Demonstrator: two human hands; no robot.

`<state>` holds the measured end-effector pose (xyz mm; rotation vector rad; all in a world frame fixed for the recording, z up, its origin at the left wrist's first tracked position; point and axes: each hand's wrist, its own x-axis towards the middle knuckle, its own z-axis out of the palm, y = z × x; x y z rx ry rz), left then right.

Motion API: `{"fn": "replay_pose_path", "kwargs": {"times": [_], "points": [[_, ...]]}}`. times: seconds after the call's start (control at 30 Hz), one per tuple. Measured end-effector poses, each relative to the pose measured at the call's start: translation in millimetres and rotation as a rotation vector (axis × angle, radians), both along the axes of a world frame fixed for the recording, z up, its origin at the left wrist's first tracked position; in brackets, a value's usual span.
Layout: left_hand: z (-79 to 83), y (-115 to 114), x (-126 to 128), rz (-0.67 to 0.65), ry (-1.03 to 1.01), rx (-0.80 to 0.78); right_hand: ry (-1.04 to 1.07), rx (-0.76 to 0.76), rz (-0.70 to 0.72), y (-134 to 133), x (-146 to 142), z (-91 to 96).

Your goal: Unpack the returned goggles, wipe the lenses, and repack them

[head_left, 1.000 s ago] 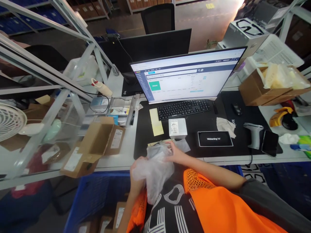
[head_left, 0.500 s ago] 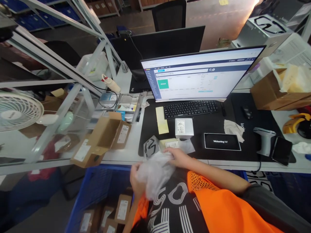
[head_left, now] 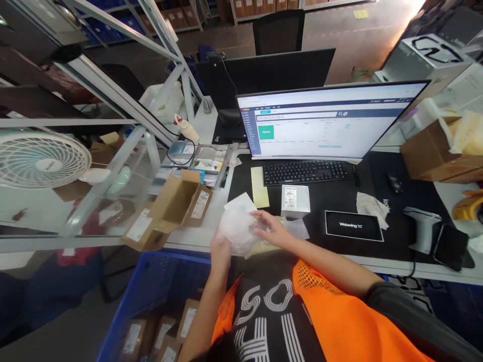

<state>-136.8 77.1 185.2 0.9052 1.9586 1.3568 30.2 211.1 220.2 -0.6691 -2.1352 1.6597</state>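
Observation:
A crumpled, cloudy plastic bag is held over the near edge of the desk. My left hand grips its lower left side, the fingers partly hidden behind it. My right hand has its fingers closed on the bag's right edge. A flat pale corner sticks up at the bag's top; whether it is inside or behind the bag I cannot tell. Beyond my right hand stands a small white labelled box. To its right lies a black card lettered "Wakening".
An opened cardboard box stands at left, above a blue crate holding several labelled cartons. A keyboard sits below the monitor. At right are a crumpled cloth, a barcode scanner and a phone.
Both hands have lifted the plastic bag away from my body to the desk edge. It now covers the spot where the grey box with a black printed shape showed. The view has shifted slightly.

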Motion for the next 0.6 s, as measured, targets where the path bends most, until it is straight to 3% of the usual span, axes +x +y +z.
{"fn": "replay_pose_path", "kwargs": {"times": [0.17,0.3,0.43,0.6], "points": [[7.3,13.5,-29.0,-0.058,0.125,0.041,-0.052,0.168,0.123,0.3,1.7,-8.3],[9.2,9.1,-32.1,-0.100,0.242,0.033,-0.174,0.225,0.184,0.4,5.5,-18.7],[6.8,-9.3,-29.1,-0.135,0.266,-0.009,-0.332,0.201,0.201,2.6,22.5,-34.3],[6.8,-46.7,-36.2,-0.020,0.256,-0.097,-0.570,0.164,0.084,9.3,76.6,-59.0]]}}
